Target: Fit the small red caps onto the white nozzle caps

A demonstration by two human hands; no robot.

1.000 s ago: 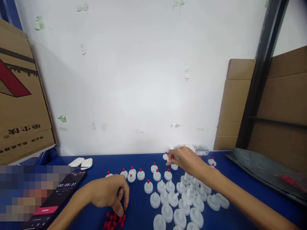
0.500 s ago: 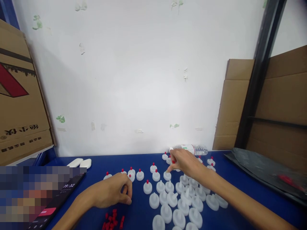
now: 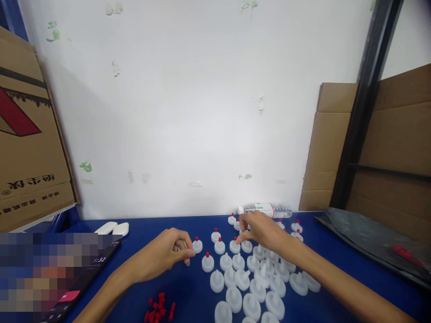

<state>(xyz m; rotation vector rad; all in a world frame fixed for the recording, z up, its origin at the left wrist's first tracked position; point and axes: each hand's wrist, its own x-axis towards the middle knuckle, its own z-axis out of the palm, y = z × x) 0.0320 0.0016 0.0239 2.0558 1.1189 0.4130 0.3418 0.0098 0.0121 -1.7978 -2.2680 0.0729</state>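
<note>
My right hand (image 3: 257, 229) reaches over the white plastic lids with its fingers curled and apart. Its thumb lies against or just beside the red tip on a white lid (image 3: 235, 246). Farther left, my left hand (image 3: 170, 250) hovers above the blue table, thumb and fingers drawn together; whatever they hold, if anything, is hidden. A red-tipped white lid (image 3: 197, 246) stands just beyond these fingertips. Below my left hand lies a pile of small red caps (image 3: 156, 308). Several white lids with bare nozzles (image 3: 251, 307) crowd the table's front middle.
A clear bottle (image 3: 264, 209) lies along the wall. On the left are a phone (image 3: 81, 282), two white oval objects (image 3: 120, 229) and a printed cardboard box (image 3: 30, 125). A dark plastic bag (image 3: 367, 237) lies at right, near a black post (image 3: 360, 121).
A red tip now shows on the lid by my right thumb, where a bare nozzle showed before. My left hand has moved up and right, away from the red caps, and now covers several red-tipped lids.
</note>
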